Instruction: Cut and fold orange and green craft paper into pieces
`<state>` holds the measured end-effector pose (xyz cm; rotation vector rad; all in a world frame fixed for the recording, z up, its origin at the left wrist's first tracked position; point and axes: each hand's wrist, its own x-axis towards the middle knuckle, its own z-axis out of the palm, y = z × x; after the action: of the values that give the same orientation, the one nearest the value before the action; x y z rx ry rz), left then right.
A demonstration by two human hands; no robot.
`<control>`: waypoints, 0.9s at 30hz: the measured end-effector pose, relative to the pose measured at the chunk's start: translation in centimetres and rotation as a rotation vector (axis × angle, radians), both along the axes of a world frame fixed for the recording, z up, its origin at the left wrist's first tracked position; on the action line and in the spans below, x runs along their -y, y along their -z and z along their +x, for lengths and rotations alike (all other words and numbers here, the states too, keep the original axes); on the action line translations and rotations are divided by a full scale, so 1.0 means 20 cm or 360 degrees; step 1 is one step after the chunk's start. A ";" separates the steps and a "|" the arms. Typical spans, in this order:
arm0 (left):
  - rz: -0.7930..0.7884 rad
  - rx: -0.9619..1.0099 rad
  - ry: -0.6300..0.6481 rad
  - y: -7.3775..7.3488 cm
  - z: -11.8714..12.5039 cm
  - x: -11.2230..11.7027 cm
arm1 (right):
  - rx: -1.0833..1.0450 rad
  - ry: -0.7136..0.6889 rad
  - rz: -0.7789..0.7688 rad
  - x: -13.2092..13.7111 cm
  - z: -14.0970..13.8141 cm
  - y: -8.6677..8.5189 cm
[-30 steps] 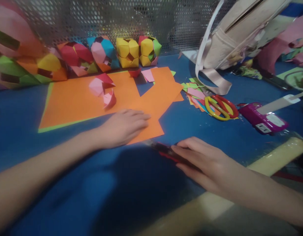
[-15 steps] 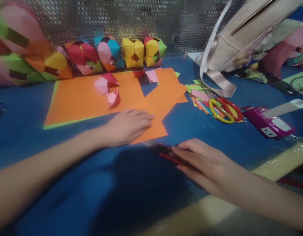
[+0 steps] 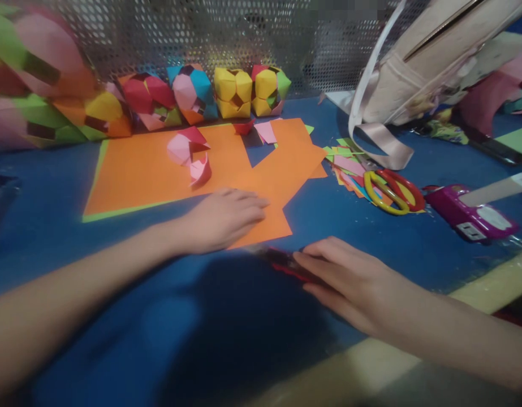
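My left hand [image 3: 220, 220] lies flat on a sheet of orange paper [image 3: 281, 175], fingers stretched out and pressing it to the table. In my right hand [image 3: 345, 277] is a dark and red utility knife [image 3: 288, 264], gripped between thumb and fingers. Its blurred blade tip points left, at the near edge of the orange paper; whether it touches the paper I cannot tell. Left of the hands, a larger orange sheet [image 3: 137, 175] rests over a green one. Two small folded pink pieces [image 3: 200, 169] sit on that sheet.
Several folded paper balls [image 3: 233, 93] line the back against a perforated metal panel [image 3: 261, 34]. To the right are paper scraps [image 3: 348, 169], scissors with red and yellow handles [image 3: 388, 195], a purple device [image 3: 470, 212] and a pale bag [image 3: 413, 73]. The blue table [image 3: 129, 328] has a yellowish edge.
The whole view has shifted slightly, so the things appear a little farther right. Both hands keep almost the same pose, and the knife stays at the paper's near edge.
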<state>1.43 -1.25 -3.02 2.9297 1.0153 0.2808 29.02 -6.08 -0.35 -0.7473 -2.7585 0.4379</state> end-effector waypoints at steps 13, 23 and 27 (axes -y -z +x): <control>-0.0015 0.0020 0.0012 0.00 0.00 0.00 | -0.0028 -0.0012 -0.0004 0.00 -0.02 0.02; -0.0031 0.0035 0.0000 0.00 0.00 0.00 | -0.0069 -0.0039 0.0033 -0.01 -0.05 0.06; -0.0046 0.0032 -0.0007 -0.01 0.00 0.00 | -0.0070 -0.0110 -0.0045 -0.02 -0.04 0.01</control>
<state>1.42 -1.24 -2.84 2.8931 1.0150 0.2929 28.20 -5.69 -0.60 -0.6419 -2.7489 0.5019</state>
